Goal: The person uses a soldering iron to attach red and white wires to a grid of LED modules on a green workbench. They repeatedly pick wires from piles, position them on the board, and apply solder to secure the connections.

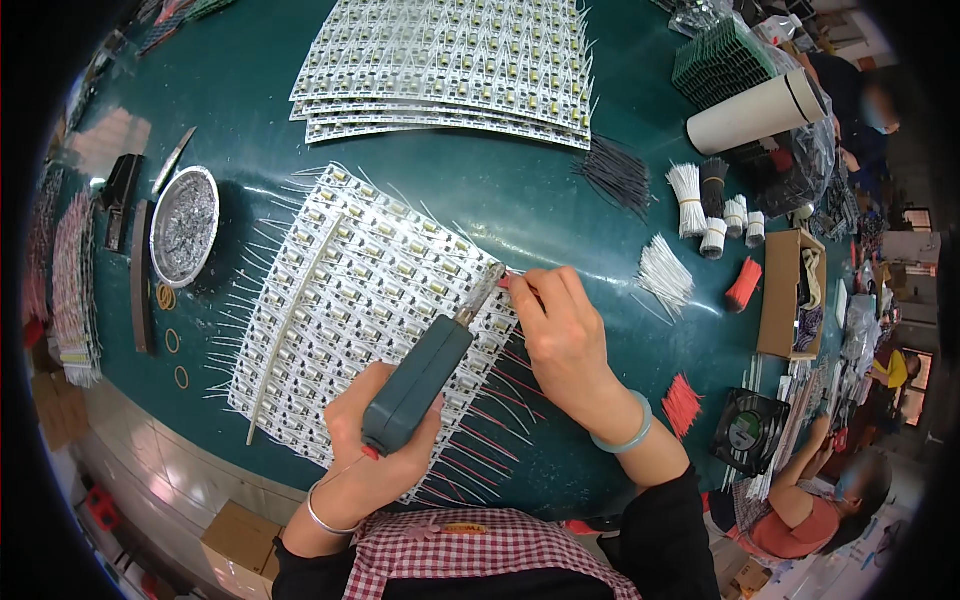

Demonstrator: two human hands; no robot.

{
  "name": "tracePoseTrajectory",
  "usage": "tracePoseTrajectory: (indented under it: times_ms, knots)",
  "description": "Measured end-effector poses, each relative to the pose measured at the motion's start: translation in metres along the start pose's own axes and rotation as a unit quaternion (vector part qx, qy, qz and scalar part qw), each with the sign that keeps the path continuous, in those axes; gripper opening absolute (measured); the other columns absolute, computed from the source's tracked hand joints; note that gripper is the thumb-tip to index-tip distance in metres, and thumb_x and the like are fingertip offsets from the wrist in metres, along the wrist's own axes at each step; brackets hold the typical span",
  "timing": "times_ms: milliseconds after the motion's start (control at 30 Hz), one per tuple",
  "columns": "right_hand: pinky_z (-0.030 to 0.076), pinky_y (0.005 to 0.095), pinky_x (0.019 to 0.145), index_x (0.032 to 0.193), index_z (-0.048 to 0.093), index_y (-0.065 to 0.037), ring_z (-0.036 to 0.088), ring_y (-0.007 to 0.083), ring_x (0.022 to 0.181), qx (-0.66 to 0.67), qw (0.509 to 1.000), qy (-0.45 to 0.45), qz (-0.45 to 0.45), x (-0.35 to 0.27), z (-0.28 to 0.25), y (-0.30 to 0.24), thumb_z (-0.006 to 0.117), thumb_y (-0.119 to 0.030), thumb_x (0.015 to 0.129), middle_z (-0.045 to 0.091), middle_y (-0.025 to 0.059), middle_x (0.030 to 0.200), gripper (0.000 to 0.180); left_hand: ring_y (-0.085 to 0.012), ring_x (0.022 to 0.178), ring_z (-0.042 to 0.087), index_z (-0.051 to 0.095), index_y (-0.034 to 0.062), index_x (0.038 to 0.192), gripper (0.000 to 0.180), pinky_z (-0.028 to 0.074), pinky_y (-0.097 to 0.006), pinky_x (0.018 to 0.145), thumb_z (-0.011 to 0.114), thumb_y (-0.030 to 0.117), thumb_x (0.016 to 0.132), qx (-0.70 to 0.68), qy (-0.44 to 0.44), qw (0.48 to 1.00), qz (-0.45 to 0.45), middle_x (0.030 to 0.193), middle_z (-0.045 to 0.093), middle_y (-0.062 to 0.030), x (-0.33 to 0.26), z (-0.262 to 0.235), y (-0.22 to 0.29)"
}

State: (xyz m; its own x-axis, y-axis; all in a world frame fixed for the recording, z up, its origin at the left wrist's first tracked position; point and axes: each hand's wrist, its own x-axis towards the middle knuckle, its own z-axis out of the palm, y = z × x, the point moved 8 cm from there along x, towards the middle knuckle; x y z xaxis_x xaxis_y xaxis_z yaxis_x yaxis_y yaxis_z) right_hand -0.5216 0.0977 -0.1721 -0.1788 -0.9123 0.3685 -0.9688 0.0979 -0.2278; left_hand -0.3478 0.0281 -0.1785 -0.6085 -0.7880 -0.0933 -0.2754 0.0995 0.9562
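Note:
My left hand (375,455) is wrapped round the dark green handle of a soldering gun (420,385), with its metal tip at the right corner of a white circuit board panel (350,320). Beside that tip, my right hand (565,335) pinches a short red wire (505,281) between thumb and forefinger; most of the wire is hidden by the fingers. Rows of small components cover the panel. White wires stick out from its left side, and red and black ones from its lower right edge. A thin pale rod (290,335) lies across the panel.
More panels are stacked (445,75) at the back. On the left stands a foil-lined bowl (185,228). To the right lie black wires (613,178), white wires (664,277), red wires (682,405), a white bottle (750,112), a cardboard box (785,295) and a fan (748,430). Other people sit beyond.

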Motion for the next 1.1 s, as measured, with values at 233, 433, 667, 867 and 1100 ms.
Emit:
tracePoseTrajectory:
  times_ms: [233, 433, 667, 867, 1100]
  knots:
    - [0.053, 0.0306, 0.063, 0.097, 0.064, 0.008, 0.058, 0.0255, 0.085, -0.004, 1.0, 0.003, 0.004, 0.0, -0.001, 0.0, 0.066, 0.003, 0.074, 0.058, 0.0131, 0.093, 0.024, -0.0087, 0.061, 0.059, 0.069, -0.0027, 0.093, 0.014, 0.045, -0.025, 0.054, 0.075, 0.001, 0.081, 0.046, -0.013, 0.998, 0.032, 0.075, 0.064, -0.0062, -0.001, -0.008, 0.015]
    - [0.051, 0.0334, 0.065, 0.099, 0.064, 0.008, 0.058, 0.0263, 0.086, 0.0, 1.0, 0.017, 0.002, -0.001, -0.003, 0.0, 0.067, 0.001, 0.072, 0.059, 0.0133, 0.094, 0.028, -0.0086, 0.063, 0.059, 0.069, -0.0043, 0.101, 0.021, 0.045, -0.024, 0.056, 0.075, 0.002, 0.082, 0.009, -0.002, 1.0, -0.008, 0.077, 0.066, -0.0058, -0.003, -0.011, 0.015]
    - [0.051, 0.0346, 0.067, 0.102, 0.064, 0.007, 0.06, 0.0273, 0.085, 0.019, 0.999, 0.049, -0.008, -0.01, -0.01, -0.006, 0.068, 0.001, 0.071, 0.062, 0.0131, 0.095, 0.031, -0.0076, 0.066, 0.059, 0.07, -0.0047, 0.103, 0.024, 0.045, -0.023, 0.058, 0.076, 0.003, 0.082, -0.03, 0.02, 0.998, -0.045, 0.079, 0.066, -0.0047, -0.013, -0.018, 0.002]
    - [0.051, 0.033, 0.066, 0.103, 0.065, 0.007, 0.059, 0.026, 0.082, 0.022, 0.999, 0.038, -0.006, -0.013, -0.006, -0.011, 0.069, 0.002, 0.072, 0.061, 0.0121, 0.095, 0.032, -0.0077, 0.065, 0.059, 0.07, -0.0043, 0.099, 0.02, 0.045, -0.024, 0.058, 0.076, 0.003, 0.081, 0.0, 0.013, 1.0, -0.021, 0.078, 0.066, -0.0047, -0.013, -0.018, 0.007]
    - [0.051, 0.033, 0.066, 0.104, 0.066, 0.006, 0.058, 0.0257, 0.084, 0.031, 0.999, 0.031, 0.0, -0.015, -0.001, -0.01, 0.068, 0.003, 0.074, 0.06, 0.011, 0.096, 0.03, -0.0067, 0.063, 0.057, 0.069, -0.0018, 0.092, 0.013, 0.043, -0.023, 0.056, 0.076, 0.003, 0.082, -0.01, 0.007, 0.999, -0.035, 0.075, 0.064, -0.0037, -0.016, -0.016, 0.001]
